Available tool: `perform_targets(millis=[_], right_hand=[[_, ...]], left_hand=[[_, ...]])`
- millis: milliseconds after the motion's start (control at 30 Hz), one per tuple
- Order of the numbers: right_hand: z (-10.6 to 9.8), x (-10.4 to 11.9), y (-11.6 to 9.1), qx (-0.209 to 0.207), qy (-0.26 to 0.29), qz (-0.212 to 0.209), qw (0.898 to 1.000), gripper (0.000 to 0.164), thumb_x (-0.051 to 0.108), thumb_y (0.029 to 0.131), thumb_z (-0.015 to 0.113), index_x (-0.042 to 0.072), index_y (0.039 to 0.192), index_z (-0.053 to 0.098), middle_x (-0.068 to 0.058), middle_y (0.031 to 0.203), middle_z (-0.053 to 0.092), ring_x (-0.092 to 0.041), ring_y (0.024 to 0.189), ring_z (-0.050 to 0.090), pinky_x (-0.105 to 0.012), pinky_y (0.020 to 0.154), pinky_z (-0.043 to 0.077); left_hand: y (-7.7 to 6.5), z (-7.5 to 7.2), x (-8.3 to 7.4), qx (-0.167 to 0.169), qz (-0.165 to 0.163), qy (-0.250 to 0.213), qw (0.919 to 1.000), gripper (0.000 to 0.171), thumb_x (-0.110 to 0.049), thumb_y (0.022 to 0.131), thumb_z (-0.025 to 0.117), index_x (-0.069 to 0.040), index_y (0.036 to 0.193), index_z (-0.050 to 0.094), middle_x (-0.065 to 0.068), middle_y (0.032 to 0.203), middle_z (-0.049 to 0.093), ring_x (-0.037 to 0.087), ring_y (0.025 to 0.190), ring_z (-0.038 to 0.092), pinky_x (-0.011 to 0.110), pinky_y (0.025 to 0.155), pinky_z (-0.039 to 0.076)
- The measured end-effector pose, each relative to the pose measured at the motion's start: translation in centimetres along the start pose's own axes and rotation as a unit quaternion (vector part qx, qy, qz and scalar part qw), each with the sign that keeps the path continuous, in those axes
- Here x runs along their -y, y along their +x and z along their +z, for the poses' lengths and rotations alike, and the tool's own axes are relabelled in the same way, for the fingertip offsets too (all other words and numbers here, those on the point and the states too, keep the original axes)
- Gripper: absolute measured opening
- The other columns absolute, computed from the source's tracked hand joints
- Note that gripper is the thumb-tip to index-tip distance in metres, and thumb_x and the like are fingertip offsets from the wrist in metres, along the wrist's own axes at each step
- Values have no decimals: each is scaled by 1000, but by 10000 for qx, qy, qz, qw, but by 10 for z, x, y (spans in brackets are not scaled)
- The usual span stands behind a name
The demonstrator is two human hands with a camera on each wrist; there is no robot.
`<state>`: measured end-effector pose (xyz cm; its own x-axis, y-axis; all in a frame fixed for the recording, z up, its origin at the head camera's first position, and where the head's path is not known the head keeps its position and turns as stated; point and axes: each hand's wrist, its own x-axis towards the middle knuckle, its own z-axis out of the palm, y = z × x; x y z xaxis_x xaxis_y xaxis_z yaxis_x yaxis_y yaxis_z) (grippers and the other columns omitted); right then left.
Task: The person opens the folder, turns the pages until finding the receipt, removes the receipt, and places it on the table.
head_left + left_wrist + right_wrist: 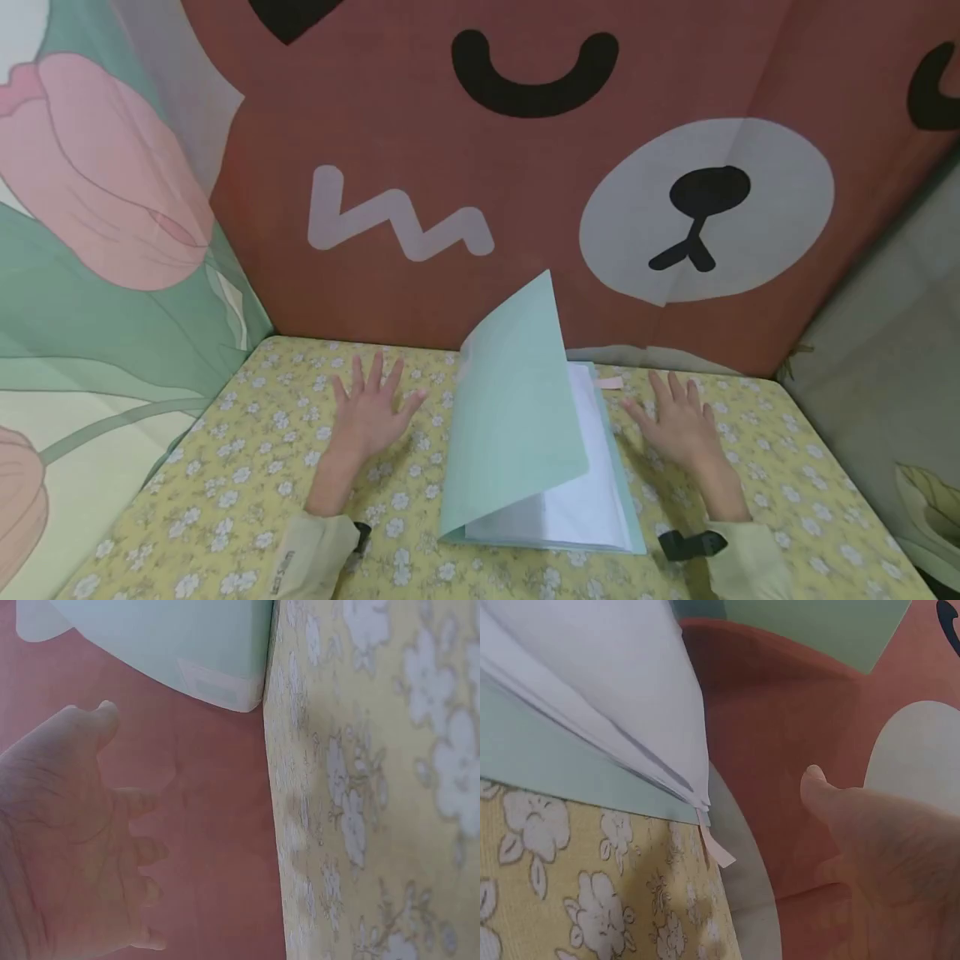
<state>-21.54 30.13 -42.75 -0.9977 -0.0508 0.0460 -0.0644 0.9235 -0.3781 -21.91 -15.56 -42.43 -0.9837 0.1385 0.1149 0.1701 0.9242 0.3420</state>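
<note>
A pale green folder [517, 408] lies in the middle of the table, its front cover standing half raised. White sheets [592, 500] show inside it, and a pink tab [610, 383] sticks out at its upper right edge. To the left of the folder is my left hand [371, 417], fingers spread, holding nothing. My right hand [681, 425] is to the right of it, also with spread fingers and nothing in its grasp. In the right wrist view the stacked sheets [622, 682] and the tab [718, 851] appear beside the right hand [892, 847].
A yellow flowered cloth [225, 500] covers the table. Behind it hangs a brown curtain [405, 300] with a bear's face. Printed fabric [112, 333] walls the left side, and a grey cloth [892, 333] the right. Each wrist wears a dark strap [693, 546].
</note>
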Motion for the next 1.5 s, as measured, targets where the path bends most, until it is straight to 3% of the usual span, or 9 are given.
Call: perform_targets(millis=[267, 467, 533, 633, 700, 867, 1000, 1133, 1500], right_hand=[[-5, 6, -3, 56, 929, -218, 9954, 87, 57, 108, 40, -4, 163, 13, -40, 162, 17, -63, 144, 20, -80, 106, 26], [-15, 20, 0, -437, 1630, -393, 9849, 73, 47, 112, 40, -7, 159, 26, -38, 150, 43, -56, 134, 45, -69, 102, 43], [-20, 26, 0, -703, 2047, -510, 9750, 65, 42, 112, 41, -6, 155, 35, -34, 142, 53, -49, 127, 56, -52, 99, 53], [-28, 35, -2, -843, 3140, -660, 9434, 57, 39, 113, 42, -4, 151, 43, -19, 126, 69, -30, 112, 70, -34, 87, 60], [-32, 44, -4, -701, 3996, -709, 9112, 54, 37, 113, 43, -4, 148, 46, -6, 118, 74, -20, 103, 74, -25, 79, 60], [-37, 62, -6, 43, 5404, -902, 8366, 42, 36, 114, 40, 4, 138, 54, 1, 112, 77, -19, 100, 76, -35, 80, 62], [-43, 73, -3, 327, 5806, -1130, 8056, 41, 39, 114, 35, 12, 131, 61, -6, 117, 76, -21, 103, 75, -37, 81, 62], [-49, 84, 0, 314, 5862, -874, 8048, 39, 42, 113, 40, 14, 129, 61, -3, 115, 76, -17, 101, 75, -35, 78, 63], [-54, 111, 6, 120, 5330, -189, 8458, 52, 16, 104, 63, -13, 145, 47, 9, 106, 74, -8, 97, 71, -29, 76, 60]], left_hand=[[2, 10, -16, -192, 475, -1031, 9934, 69, -45, 110, 46, 0, 160, 34, 27, 166, 25, 49, 155, 11, 69, 119, 17], [1, 16, -44, -59, 861, -2489, 9647, 60, -39, 111, 48, -3, 157, 41, 20, 162, 37, 39, 150, 34, 58, 116, 35], [2, 20, -52, 29, 935, -2761, 9566, 59, -38, 111, 49, -3, 157, 41, 18, 162, 38, 38, 149, 37, 56, 116, 36], [2, 26, -61, 143, 1080, -2949, 9493, 59, -36, 111, 49, -2, 158, 40, 19, 163, 36, 39, 148, 37, 56, 116, 36], [0, 31, -66, 216, 1199, -2946, 9478, 59, -35, 111, 48, 0, 157, 39, 21, 163, 35, 40, 150, 33, 56, 118, 34], [-6, 40, -77, 412, 1290, -2860, 9486, 59, -37, 112, 46, -2, 158, 38, 20, 165, 32, 39, 152, 31, 55, 120, 31], [-10, 43, -83, 512, 1236, -2853, 9491, 60, -41, 111, 45, -5, 159, 38, 19, 166, 29, 39, 153, 28, 56, 120, 29], [-12, 46, -88, 565, 1216, -2800, 9506, 61, -42, 111, 44, -6, 160, 37, 19, 167, 28, 40, 153, 27, 58, 120, 28], [-15, 49, -91, 522, 1156, -2708, 9543, 63, -45, 111, 43, -8, 161, 37, 16, 168, 27, 38, 153, 29, 57, 119, 31]])
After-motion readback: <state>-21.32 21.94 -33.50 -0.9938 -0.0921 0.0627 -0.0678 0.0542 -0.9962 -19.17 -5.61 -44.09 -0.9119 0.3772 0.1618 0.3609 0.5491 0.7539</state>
